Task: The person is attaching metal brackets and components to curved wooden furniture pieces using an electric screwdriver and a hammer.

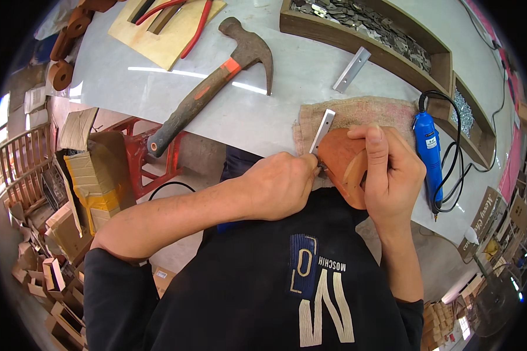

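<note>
My right hand (pixel 394 169) is closed round a curved, reddish-brown wooden piece (pixel 341 153), its thumb raised over the piece's right side. From the left, my left hand (pixel 284 184) reaches the wooden piece's left edge with its fingers pinched together. A small dark bit shows at the fingertips, but I cannot make out what it is. Just beyond those fingers a flat metal strip with holes (pixel 323 130) lies slantwise, its lower end next to the wood. Both hands are over a burlap cloth (pixel 369 111) at the table's near edge.
A claw hammer (pixel 216 88) lies left, its handle overhanging the table edge. Red-handled pliers (pixel 198 29) rest on a board (pixel 158 44). At right are a blue rotary tool (pixel 428 149) with a cable, a tray (pixel 357 41) of metal plates, and another metal strip (pixel 352 69).
</note>
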